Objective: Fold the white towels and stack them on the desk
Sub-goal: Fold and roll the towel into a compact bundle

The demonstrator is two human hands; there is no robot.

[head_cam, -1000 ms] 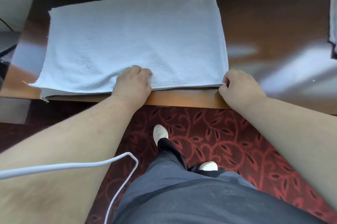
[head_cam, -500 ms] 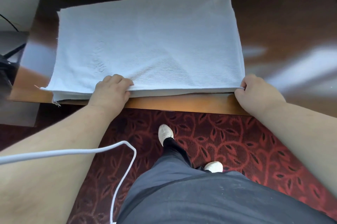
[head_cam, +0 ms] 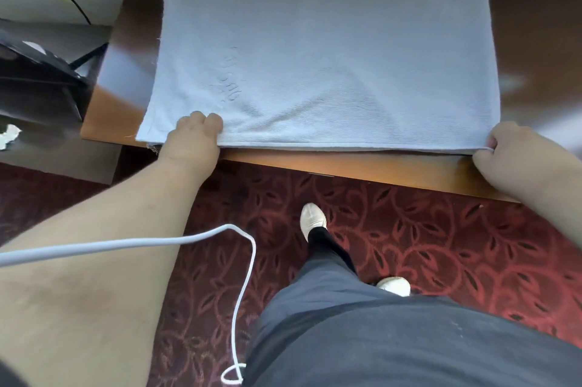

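- White terry towel lies flat on the dark wood desk, folded – layered edges show along its near side, which runs almost flush w/ the desk's front edge.
- Left hand sits at the towel's near edge, a little in from the near-left corner; fingers curled down onto the top layer, knuckles up, closed on the cloth. Thumb hidden, so can't tell if it's under the layers.
- Right hand is at the towel's near-right corner, fingers curled tight, pinching the corner edge – a thin strip of cloth shows by the fingertips.
- Hands well apart, one toward each end of the towel's near edge.
- Faint embossed lettering on the towel, just beyond the left hand; not readable.
- Below the desk's front edge: red patterned carpet, two white shoes, dark trousers.
- White cable crosses over the left forearm and loops down toward the carpet.
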